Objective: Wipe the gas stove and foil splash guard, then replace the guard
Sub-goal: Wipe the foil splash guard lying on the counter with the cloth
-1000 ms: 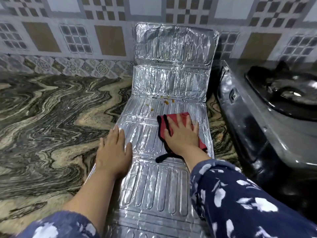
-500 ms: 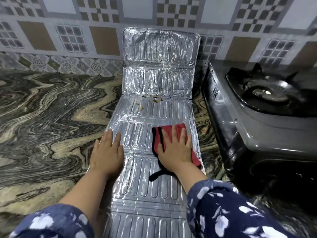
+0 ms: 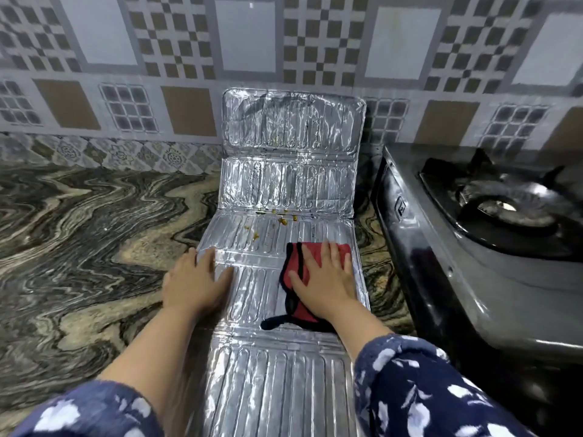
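The foil splash guard [image 3: 271,367] lies flat on the marbled counter [image 3: 79,247] in front of me, its far panels bent up and leaning against the tiled wall [image 3: 252,39]. My left hand [image 3: 197,282] rests palm down on the guard's left edge, fingers spread and flat, half on the foil and half over the counter; it grips nothing. My right hand [image 3: 326,280] lies flat on a red cloth [image 3: 295,266] with a black border, fingers spread, pressing it onto the middle panel near the guard's right edge. The cloth sticks out to the left of my palm and beyond my fingertips, and a black corner trails out toward me below the wrist. The two hands are apart, with bare foil between them. Yellowish food specks [image 3: 282,219] sit on the foil just past my fingers, near the fold where the panels rise. The gas stove [image 3: 473,279] stands to my right, beside the guard, with a dark burner [image 3: 501,206] on top.
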`<action>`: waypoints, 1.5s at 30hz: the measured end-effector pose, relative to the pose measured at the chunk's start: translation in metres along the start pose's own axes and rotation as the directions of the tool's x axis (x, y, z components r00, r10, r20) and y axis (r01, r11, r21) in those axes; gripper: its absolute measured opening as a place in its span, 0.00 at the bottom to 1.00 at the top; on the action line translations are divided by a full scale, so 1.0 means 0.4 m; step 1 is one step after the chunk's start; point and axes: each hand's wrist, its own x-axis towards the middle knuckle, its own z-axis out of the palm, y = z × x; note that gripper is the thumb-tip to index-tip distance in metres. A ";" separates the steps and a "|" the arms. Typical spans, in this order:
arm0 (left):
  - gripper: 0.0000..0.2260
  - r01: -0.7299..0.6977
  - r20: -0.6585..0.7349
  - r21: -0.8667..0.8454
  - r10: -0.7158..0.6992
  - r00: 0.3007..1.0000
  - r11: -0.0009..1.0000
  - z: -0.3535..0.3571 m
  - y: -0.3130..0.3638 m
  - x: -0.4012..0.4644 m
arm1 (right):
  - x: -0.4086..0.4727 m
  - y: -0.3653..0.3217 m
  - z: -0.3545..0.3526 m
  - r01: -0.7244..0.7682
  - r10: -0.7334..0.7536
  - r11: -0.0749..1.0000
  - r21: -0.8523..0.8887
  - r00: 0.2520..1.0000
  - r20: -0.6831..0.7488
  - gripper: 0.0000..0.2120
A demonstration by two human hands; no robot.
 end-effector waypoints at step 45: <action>0.47 -0.136 -0.030 0.121 0.140 0.990 0.983 0.052 -0.050 -0.130 | 0.138 -0.227 0.021 0.335 -0.335 0.942 0.021 0.942 0.013 0.31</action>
